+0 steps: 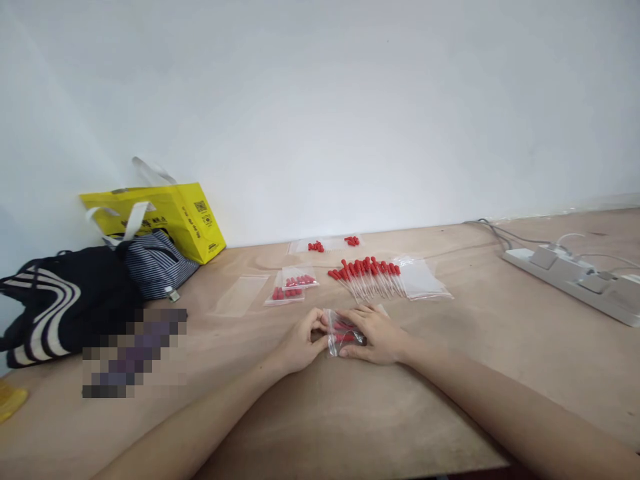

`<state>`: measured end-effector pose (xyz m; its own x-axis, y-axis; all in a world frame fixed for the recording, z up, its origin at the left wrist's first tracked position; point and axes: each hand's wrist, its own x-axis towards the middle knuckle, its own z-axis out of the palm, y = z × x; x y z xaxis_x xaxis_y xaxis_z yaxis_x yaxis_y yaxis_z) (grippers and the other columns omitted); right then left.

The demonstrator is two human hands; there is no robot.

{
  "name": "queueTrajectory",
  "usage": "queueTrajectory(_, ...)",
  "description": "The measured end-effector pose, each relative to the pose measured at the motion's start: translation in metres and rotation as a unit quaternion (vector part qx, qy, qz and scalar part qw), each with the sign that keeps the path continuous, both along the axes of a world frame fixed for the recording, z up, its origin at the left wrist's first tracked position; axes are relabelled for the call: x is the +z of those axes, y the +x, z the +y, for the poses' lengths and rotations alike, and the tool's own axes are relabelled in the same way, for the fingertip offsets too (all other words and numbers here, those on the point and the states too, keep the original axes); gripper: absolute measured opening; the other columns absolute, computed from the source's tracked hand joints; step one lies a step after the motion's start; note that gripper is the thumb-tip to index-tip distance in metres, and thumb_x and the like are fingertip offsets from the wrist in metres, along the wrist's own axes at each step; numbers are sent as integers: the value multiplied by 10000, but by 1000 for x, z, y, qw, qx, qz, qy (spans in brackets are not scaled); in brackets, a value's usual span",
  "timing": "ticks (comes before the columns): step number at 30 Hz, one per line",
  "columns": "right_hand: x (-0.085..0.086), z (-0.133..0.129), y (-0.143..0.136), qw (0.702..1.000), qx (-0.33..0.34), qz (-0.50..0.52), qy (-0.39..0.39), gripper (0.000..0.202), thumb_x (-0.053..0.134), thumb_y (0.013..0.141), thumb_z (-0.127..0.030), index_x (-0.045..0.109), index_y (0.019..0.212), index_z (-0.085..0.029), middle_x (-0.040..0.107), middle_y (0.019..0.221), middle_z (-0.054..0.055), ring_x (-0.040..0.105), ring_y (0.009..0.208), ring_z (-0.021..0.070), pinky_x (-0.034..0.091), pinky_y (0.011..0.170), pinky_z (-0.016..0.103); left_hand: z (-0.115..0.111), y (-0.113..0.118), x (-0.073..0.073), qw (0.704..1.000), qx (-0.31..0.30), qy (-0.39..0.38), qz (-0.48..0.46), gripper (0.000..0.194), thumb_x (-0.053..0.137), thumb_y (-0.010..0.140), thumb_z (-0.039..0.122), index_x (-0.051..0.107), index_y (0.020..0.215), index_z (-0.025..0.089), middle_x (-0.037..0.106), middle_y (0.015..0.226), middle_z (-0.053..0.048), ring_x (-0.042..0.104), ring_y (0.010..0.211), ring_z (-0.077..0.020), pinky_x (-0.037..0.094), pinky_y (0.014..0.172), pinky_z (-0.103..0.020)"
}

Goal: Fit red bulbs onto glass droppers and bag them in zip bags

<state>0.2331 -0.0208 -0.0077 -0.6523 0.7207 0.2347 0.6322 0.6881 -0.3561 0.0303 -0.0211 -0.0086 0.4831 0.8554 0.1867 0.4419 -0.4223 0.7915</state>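
A small clear zip bag (345,338) with red pieces inside lies on the wooden table between my two hands. My left hand (306,339) pinches the bag's left edge between thumb and fingers. My right hand (375,335) rests over the bag's right part, its fingers along the top and its thumb at the lower edge, holding it. Just beyond are several red-headed thin clear sticks (367,268), fanned out. Right of them lies a stack of clear bags (424,279). To the left, two filled zip bags (295,280) overlap, holding red pieces.
A flat clear bag (242,295) lies left of the filled ones. Near the wall are small red pieces (316,247) on clear plastic. A yellow bag (200,230), a striped pouch (160,263) and a black bag (100,293) stand left. A white power strip (620,303) sits right.
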Motion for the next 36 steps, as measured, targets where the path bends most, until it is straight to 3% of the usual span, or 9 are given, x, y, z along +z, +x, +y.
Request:
queueTrajectory(6,0,7,19,999,36,0,10,818,549,622,-644,360,1261,-169,500,1168,116,439,1062,259,299,899,402,8,-3,3,999,13,25,25,176,602,674,240,442,694,169,551,647,36,556,618,-112,429,591,-222)
queueTrajectory(10,-4,9,29,999,44,8,15,787,530,653,-632,355,1271,-177,450,1238,111,398,1120,256,292,920,395,10,-4,2,999,14,22,24,204,623,659,264,449,695,165,569,671,31,556,640,-112,435,603,-220)
queueTrajectory(15,-8,6,26,999,39,16,14,720,497,700,-608,358,1274,-196,440,1257,91,395,1127,246,283,933,398,32,-11,25,988,-91,-12,123,192,572,703,218,493,869,161,612,676,26,572,621,-107,449,591,-209)
queueTrajectory(17,-8,6,24,999,39,19,14,712,497,701,-608,371,1265,-193,446,1252,90,396,1126,245,277,937,399,52,-10,36,974,-38,101,197,104,492,748,182,538,837,155,614,737,-1,571,663,-113,450,609,-212)
queueTrajectory(19,-8,6,24,999,37,20,12,714,503,696,-608,375,1261,-192,447,1250,88,400,1123,242,276,937,396,77,-4,41,966,5,141,215,145,454,751,133,564,844,147,605,831,-37,561,762,-145,444,706,-263)
queueTrajectory(23,-6,6,24,999,36,16,12,707,501,695,-609,383,1257,-196,456,1239,86,407,1114,242,285,926,391,123,13,34,950,32,178,255,244,483,724,98,585,938,160,557,972,-74,508,947,-204,367,877,-345)
queueTrajectory(26,-5,6,24,999,33,10,13,699,488,700,-614,394,1252,-196,467,1225,92,418,1097,247,287,920,396,145,20,23,941,31,182,284,256,550,698,132,594,946,177,547,974,-74,507,938,-220,360,880,-357)
queueTrajectory(30,-5,7,23,999,34,5,12,698,484,699,-619,400,1247,-195,465,1227,90,418,1096,246,281,921,399,158,21,19,935,15,180,306,215,591,683,194,589,897,176,568,921,-58,522,871,-211,402,793,-328)
queueTrajectory(36,-5,7,23,999,32,4,11,701,489,693,-621,407,1241,-193,476,1212,92,425,1085,245,279,917,397,159,18,24,927,-35,188,321,77,583,682,199,577,748,161,593,720,0,528,692,-154,411,649,-249)
